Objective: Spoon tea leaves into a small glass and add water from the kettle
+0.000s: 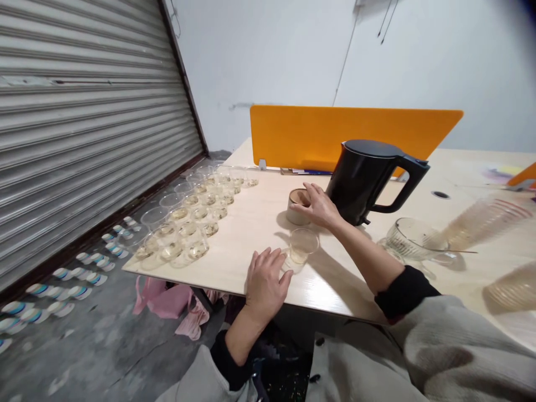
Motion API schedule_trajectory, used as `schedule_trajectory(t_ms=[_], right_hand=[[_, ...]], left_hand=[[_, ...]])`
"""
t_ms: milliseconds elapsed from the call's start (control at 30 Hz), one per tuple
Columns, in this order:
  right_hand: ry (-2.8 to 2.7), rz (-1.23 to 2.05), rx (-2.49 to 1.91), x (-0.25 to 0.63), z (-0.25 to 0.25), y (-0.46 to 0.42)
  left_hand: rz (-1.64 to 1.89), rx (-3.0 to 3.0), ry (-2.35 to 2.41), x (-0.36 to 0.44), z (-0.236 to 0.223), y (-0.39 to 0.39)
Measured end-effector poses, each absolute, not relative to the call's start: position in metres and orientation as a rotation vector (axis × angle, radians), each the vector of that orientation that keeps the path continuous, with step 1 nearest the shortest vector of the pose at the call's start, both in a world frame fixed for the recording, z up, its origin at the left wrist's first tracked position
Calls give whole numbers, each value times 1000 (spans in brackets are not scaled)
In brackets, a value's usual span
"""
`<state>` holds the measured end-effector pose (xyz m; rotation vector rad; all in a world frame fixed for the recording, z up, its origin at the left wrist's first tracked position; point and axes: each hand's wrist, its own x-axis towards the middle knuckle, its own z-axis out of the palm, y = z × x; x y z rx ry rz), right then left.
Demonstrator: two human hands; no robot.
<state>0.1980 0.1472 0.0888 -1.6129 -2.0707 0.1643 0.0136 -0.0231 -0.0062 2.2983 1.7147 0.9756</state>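
Observation:
My right hand (319,204) reaches forward and rests its fingers on the rim of a small round brown tin (296,207) beside a black electric kettle (368,178). My left hand (265,281) lies flat on the wooden table (251,223), fingers spread, just left of a clear plastic cup (302,247) with a little pale liquid in it. The fingertips are close to the cup's base; whether they touch it I cannot tell.
Several clear cups (188,218) with pale liquid stand in rows on the table's left. An orange divider panel (343,134) stands behind. A glass pitcher (412,240) and stacked plastic cups (481,223) lie at right. Small lids (84,262) dot the floor by the roller shutter (84,111).

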Motion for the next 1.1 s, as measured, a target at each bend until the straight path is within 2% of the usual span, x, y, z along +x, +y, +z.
schedule_trajectory(t_ms=[300, 833, 1100], right_hand=[[-2022, 206, -1488, 202, 65, 171], [-1950, 170, -1484, 196, 57, 170], [-1820, 109, -1393, 210, 72, 167]], left_hand=[[1000, 2477, 1618, 13, -7, -34], [829, 2489, 1633, 23, -2, -27], [1081, 2443, 1607, 16, -9, -27]])
